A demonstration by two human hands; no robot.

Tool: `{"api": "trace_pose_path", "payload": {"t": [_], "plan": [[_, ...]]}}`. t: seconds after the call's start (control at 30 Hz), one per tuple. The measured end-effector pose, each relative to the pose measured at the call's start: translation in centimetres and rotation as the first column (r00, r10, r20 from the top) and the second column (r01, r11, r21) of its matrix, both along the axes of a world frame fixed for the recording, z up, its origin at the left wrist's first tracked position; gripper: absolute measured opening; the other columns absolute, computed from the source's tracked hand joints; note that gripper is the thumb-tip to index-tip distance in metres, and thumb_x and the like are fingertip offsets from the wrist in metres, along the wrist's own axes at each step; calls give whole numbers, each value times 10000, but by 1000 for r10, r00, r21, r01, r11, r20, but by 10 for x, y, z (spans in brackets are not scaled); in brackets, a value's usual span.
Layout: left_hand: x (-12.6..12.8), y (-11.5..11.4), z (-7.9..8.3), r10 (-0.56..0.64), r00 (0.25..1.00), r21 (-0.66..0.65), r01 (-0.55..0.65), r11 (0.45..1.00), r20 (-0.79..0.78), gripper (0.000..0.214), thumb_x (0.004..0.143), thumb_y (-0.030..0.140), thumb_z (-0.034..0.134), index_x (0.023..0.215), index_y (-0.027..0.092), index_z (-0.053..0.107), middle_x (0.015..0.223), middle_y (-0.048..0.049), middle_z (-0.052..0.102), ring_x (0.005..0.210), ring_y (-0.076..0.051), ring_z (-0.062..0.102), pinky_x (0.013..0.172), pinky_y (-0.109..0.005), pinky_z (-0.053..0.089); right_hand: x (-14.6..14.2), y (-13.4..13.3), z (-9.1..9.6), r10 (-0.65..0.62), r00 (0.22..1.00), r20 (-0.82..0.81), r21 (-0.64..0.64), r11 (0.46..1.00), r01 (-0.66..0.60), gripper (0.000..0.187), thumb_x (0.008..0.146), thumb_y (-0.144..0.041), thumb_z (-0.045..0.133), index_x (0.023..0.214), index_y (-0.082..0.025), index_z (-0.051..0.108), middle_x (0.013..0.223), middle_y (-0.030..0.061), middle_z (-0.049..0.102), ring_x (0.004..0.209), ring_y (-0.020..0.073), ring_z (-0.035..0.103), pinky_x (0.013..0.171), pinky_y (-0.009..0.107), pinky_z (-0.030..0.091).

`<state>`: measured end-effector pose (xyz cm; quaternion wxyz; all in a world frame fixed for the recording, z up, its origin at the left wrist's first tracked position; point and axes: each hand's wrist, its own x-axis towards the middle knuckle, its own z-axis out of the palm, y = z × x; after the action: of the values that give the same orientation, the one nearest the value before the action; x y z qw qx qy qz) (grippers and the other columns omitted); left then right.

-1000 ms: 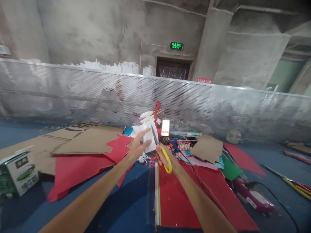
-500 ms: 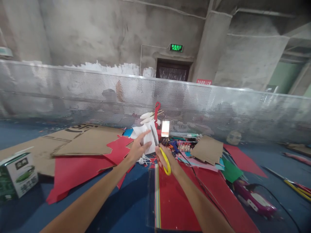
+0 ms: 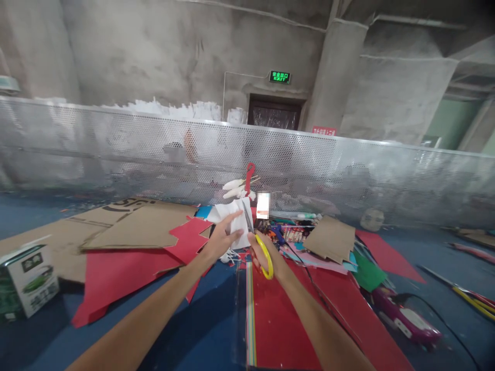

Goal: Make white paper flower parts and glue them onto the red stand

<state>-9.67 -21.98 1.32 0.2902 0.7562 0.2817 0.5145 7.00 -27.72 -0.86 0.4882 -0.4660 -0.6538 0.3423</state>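
Observation:
A white sheet of paper [image 3: 234,211] is pinched in my left hand [image 3: 221,241], with the fingers lying over its face and the thumb low on it. My right hand [image 3: 260,252] is wrapped round the yellow handle of a pair of scissors [image 3: 265,260]. The dark blades point up and away, along the right part of the sheet. Whether they are biting into the paper is hard to make out. Just beyond the sheet lie white bud-shaped pieces [image 3: 233,184] and a red looped strip [image 3: 249,175].
On the left are cardboard sheets [image 3: 135,224], red paper [image 3: 124,278] and a green-and-white box [image 3: 33,281]. Red sheets [image 3: 286,314] lie under my right arm. A purple device with a cord [image 3: 410,319] and other yellow-handled scissors [image 3: 460,291] are at right. A perforated metal panel [image 3: 154,149] stands behind.
The paper has tilted and sunk a little, its upper edge now lower. My left fingers have shifted slightly on it. The scissors have hardly moved.

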Motion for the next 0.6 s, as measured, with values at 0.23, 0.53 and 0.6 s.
{"api": "trace_pose_path", "payload": {"t": [0.23, 0.53, 0.6], "plan": [[0, -4, 2, -27, 1000, -25, 27, 999, -1, 576, 838, 370, 664, 1372, 181, 559, 1424, -105, 566, 1299, -287, 525, 1100, -419, 414, -1, 1, -5, 6, 998, -67, -23, 1000, -7, 566, 861, -788, 391, 826, -225, 436, 567, -57, 455, 346, 83, 420, 323, 218, 343], [5, -4, 1, -55, 997, -26, 54, 998, -48, 567, 827, 367, 684, 1348, 167, 584, 1398, -105, 590, 1300, -290, 522, 1128, -422, 378, 11, -2, 3, -1, 1000, -30, 7, 1000, 1, 517, 894, -736, 411, 804, -227, 422, 573, -50, 462, 373, 91, 456, 343, 218, 356], [5, -1, -1, -49, 997, -24, 48, 999, -52, 561, 828, 364, 680, 1349, 180, 585, 1396, -102, 591, 1279, -283, 538, 1114, -417, 389, 11, -1, 4, -8, 999, -53, -22, 1000, 7, 509, 883, -728, 445, 799, -228, 414, 573, -61, 453, 350, 78, 428, 324, 208, 333]]}}
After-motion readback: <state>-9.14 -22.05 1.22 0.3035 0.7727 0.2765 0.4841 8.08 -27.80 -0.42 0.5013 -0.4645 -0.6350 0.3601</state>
